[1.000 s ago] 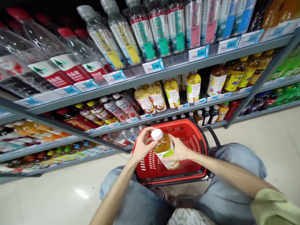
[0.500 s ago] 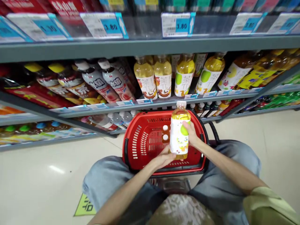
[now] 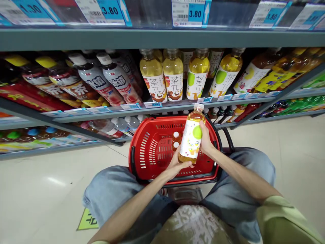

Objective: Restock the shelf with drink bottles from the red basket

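Note:
A bottle of yellow tea (image 3: 191,135) with a white label and a green fruit print is held in both hands, tilted a little to the right at its cap. My left hand (image 3: 177,164) is closed around its lower end, the thumb near the base. Higher up, my right hand (image 3: 206,139) grips its right side. Beneath the bottle is a red shopping basket (image 3: 142,135) with slotted walls. White-capped small bottles (image 3: 175,145) stand inside it, partly hidden by the tea bottle.
Ahead, a shelf (image 3: 132,112) carries several similar tea bottles (image 3: 174,79) and white-capped peach drinks (image 3: 119,79). A grey shelf edge (image 3: 162,39) with price tags juts above them. The basket's black handle (image 3: 229,140) leans to the right. My knees flank the basket.
The tea bottle has tipped so its base swings left, and its label has turned slightly. Both hands moved with it. The view has shifted slightly, bringing the shelf nearer.

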Tool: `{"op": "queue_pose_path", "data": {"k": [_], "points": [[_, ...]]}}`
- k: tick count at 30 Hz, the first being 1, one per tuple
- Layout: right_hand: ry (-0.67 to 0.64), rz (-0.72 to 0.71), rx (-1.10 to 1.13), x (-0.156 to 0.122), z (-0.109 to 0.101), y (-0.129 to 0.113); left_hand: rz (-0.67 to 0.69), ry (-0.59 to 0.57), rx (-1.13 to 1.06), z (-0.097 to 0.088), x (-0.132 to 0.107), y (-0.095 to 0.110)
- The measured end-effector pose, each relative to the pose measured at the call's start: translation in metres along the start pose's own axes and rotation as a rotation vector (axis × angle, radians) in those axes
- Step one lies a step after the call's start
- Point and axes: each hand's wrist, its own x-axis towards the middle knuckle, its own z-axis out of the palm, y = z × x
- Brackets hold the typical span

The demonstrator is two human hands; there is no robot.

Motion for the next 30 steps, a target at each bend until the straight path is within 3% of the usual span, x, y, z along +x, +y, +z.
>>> {"op": "queue_pose_path", "data": {"k": [3,11,18,22,30], "points": [[-0.009,0.057,0.128,0.0,0.001,-0.006,-0.011,-0.036,-0.019,-0.008,-0.001,-0.006],[0.029,0.123,0.281,0.006,-0.009,-0.016,-0.169,-0.295,-0.215,-0.019,-0.007,-0.01],[-0.015,0.052,0.442,0.013,-0.019,-0.025,-0.265,-0.226,-0.502,-0.025,-0.013,-0.008],[-0.017,0.062,0.619,0.017,-0.018,-0.02,-0.316,-0.264,-0.614,-0.025,-0.015,-0.008],[0.027,0.078,0.723,0.019,-0.019,-0.018,-0.372,-0.306,-0.635,-0.021,-0.015,-0.008]]}}
